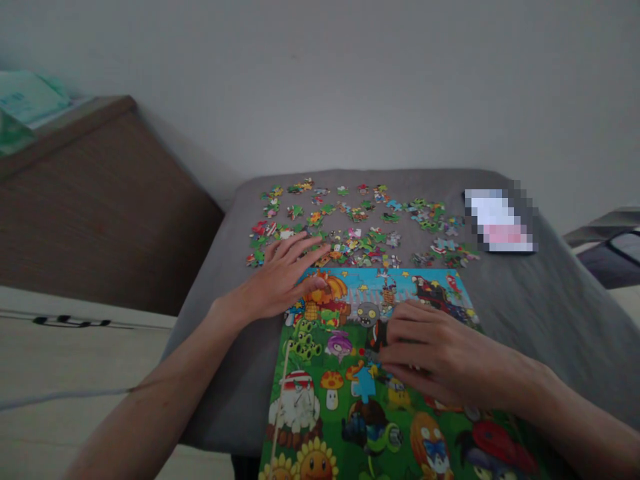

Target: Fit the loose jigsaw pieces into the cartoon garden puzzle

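Observation:
A colourful cartoon jigsaw board (320,400) lies on a grey-covered table (525,307), reaching toward me. My left hand (280,280) rests flat at the board's top left corner, fingers stretched out toward the loose pieces. My right hand (425,350) lies on the middle of the board, fingers curled and pressed together around a small dark puzzle piece (376,335). Several loose puzzle pieces (355,223) are scattered across the table beyond the board.
A blurred flat object (500,220) sits at the table's far right. A brown headboard or cabinet (95,213) stands to the left with green packets (25,103) on top. A pale wall runs behind. A dark object (620,257) shows at the right edge.

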Motion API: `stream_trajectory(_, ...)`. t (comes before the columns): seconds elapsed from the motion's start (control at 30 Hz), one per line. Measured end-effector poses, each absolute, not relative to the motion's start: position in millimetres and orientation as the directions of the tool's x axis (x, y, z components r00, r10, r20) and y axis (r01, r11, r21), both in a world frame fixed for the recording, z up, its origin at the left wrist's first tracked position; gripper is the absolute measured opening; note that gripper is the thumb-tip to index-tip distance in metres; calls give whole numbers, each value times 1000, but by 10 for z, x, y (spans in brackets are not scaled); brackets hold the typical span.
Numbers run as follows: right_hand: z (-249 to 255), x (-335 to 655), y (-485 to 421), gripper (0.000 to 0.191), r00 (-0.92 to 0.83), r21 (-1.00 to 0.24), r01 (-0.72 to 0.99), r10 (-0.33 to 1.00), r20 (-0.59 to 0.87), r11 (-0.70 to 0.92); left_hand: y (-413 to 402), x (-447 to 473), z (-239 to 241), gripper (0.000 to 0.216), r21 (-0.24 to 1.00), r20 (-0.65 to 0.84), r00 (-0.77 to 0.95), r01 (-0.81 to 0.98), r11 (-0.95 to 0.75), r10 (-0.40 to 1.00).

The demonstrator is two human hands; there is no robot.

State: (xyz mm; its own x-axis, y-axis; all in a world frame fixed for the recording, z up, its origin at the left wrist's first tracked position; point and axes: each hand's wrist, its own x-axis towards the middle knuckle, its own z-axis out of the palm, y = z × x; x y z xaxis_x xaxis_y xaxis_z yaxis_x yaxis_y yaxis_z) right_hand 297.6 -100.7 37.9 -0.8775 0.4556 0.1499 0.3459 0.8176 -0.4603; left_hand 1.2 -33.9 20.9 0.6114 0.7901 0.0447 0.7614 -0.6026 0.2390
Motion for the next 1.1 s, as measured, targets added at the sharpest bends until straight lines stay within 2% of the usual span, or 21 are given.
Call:
stream_trajectory(0.13, 306, 2957, -1005, 24, -878, -446, 338, 448, 168, 829, -314, -12, 205, 62, 238, 94, 598, 763, -601, 796)
stream_trajectory(0.3, 307, 2861, -1099, 30, -914, -421, 339, 401, 66, 841, -310, -12, 192, 61, 242, 93, 600, 760, -603, 794)
stream_trajectory(0.4, 321, 2826, -1136, 29, -909, -404, 359, 413, 53, 842, -313, -2, 199, 63, 235, 83, 598, 766, -599, 797)
stream_trajectory(0.7, 251, 2869, -1092, 21, -871, -464, 439, 491, -11, 769, -322, 7, 203, 62, 235, 78, 594, 769, -594, 800)
stream_trajectory(0.87, 261, 2862, -1040, 7, -857, -590, 405, 515, 21, 699, -310, -6, 192, 61, 228, 82, 587, 775, -589, 805)
stream_trajectory(0.97, 216, 2910, -935, 14, -785, -668, 410, 614, 88, 621, -300, -7, 183, 59, 222, 87, 587, 776, -590, 805)
stream_trajectory(1.1, 82, 2993, -701, 18, -539, -771, 481, 834, 116, 418, -307, 34, 168, 50, 203, 53, 629, 754, -625, 776)
